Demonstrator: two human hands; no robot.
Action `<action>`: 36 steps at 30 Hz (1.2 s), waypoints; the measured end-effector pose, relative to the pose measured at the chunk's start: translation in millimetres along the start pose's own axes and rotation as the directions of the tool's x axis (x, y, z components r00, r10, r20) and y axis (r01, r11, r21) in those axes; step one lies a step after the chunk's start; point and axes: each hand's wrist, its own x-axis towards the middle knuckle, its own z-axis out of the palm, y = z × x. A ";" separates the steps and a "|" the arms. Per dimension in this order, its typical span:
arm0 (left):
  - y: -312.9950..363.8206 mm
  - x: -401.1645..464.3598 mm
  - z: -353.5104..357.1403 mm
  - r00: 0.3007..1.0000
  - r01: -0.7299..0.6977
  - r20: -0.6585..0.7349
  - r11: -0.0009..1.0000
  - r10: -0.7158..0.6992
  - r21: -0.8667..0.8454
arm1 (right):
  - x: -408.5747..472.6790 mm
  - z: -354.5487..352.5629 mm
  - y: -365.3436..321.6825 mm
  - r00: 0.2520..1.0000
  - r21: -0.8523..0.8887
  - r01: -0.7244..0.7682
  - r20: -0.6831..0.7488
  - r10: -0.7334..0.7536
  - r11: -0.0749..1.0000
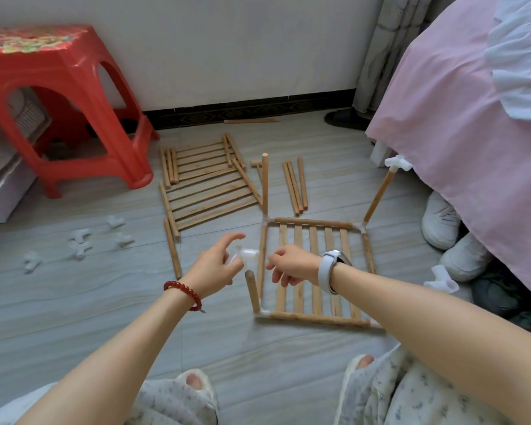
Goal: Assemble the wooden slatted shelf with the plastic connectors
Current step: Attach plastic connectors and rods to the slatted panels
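red bead bracelet, pale watch, floral pyjamas

Open floor on your left, wide and bare up to the scattered connectors. Straight ahead the slatted panel lies flat, and three posts rise from its corners: the near-left post stands just below your hands, the far-left post beyond it, the far-right post leaning toward the bed. The bed closes off your right, with shoes at its foot. Spare panels and loose rods cover the floor ahead; the red stool blocks far left.
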 end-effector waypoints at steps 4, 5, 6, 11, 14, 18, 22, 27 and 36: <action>3.9 -2.4 1.4 0.989 0.138 0.069 0.977 -0.128 -0.163 | -0.9 2.7 -3.1 0.998 0.030 0.058 0.038 -0.059 0.998; 5.3 -2.6 2.2 0.982 0.179 0.091 0.961 -0.163 -0.212 | -1.2 3.5 -4.6 0.996 0.040 0.075 0.038 -0.076 0.996; 6.6 -2.6 2.9 0.975 0.218 0.111 0.940 -0.195 -0.262 | -1.3 4.1 -6.2 0.995 0.047 0.091 0.034 -0.093 0.995; 11.4 -1.7 7.4 0.943 0.333 0.128 0.839 -0.308 -0.431 | -1.0 2.7 -8.9 0.991 0.056 0.135 -0.032 -0.133 0.989; 11.8 0.1 10.1 0.924 0.372 0.112 0.790 -0.366 -0.487 | 0.8 -0.4 -7.8 0.990 0.061 0.129 -0.060 -0.125 0.990; 15.8 0.5 11.1 0.927 0.362 0.086 0.808 -0.365 -0.465 | 2.5 -6.9 -4.3 0.989 0.049 0.134 -0.065 -0.130 0.990; 19.1 -1.5 19.4 0.929 0.355 0.051 0.848 -0.366 -0.394 | 5.2 -12.7 -1.3 0.989 0.047 0.122 -0.089 -0.117 0.991; 11.5 1.9 43.6 0.934 0.326 -0.162 0.945 -0.317 0.036 | 4.7 -17.6 -0.9 0.984 0.048 0.140 -0.117 -0.134 0.989; 29.2 22.8 61.8 0.962 0.096 -0.273 0.900 0.026 0.426 | -11.8 -36.0 29.4 0.929 -0.513 0.157 -0.212 -0.302 0.844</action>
